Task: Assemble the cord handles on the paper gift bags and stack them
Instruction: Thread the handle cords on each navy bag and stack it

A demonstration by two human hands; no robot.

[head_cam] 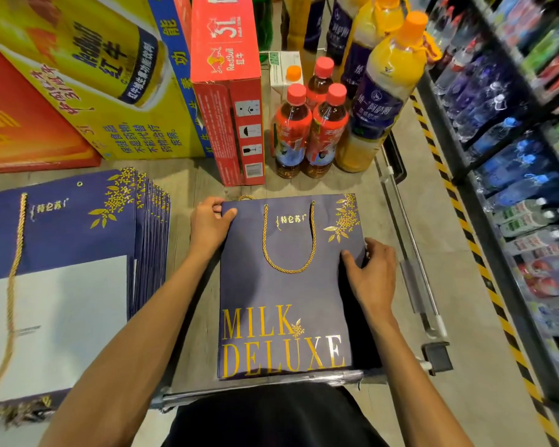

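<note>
We see the purple gift bag (284, 291) lying flat on the wooden table (188, 195) right in front of the person, with its gold cord handle (289, 271) looped down over its front. The left hand (208, 224) pinches the bag's top left corner, thumb on top and fingers curled behind the edge, and the right hand (373, 269) grips the bag's right edge, thumb lying on the front. A stack of the same bags (78, 227) sits off to the left with a loose gold cord (13, 285) on it, and boxes (226, 91) and bottles (310, 133) stand behind.
</note>
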